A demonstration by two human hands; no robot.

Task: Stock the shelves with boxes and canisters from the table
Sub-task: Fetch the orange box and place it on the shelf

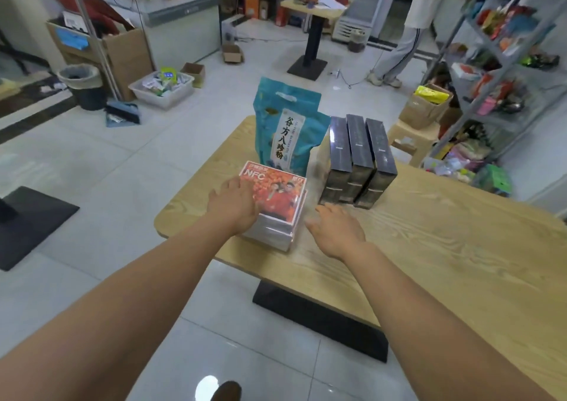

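A person's left hand (pixel 234 205) lies flat on the stacked red boxes (pixel 276 198) at the desk (pixel 429 247) corner, grasping nothing; the right hand (pixel 336 227) hovers released just beside them. Lifted one-sided, the glossy stack could slide off the near edge, well short of the shelves (pixel 535 73)

Far to your left, a dark bin (pixel 81 86) with a pale liner stood on the tiled floor beside a large cardboard carton (pixel 122 53). A blue dustpan (pixel 122 112) lay near it, just beside a white tub (pixel 161 89) full of packets. Ahead of you stood a smaller worktop (pixel 316 4) on a black pedestal, cluttered on top, with a person in striped trousers (pixel 402 41) to its right. An open carton (pixel 425 109) holding a yellow packet sat on a tan stool (pixel 411 144).
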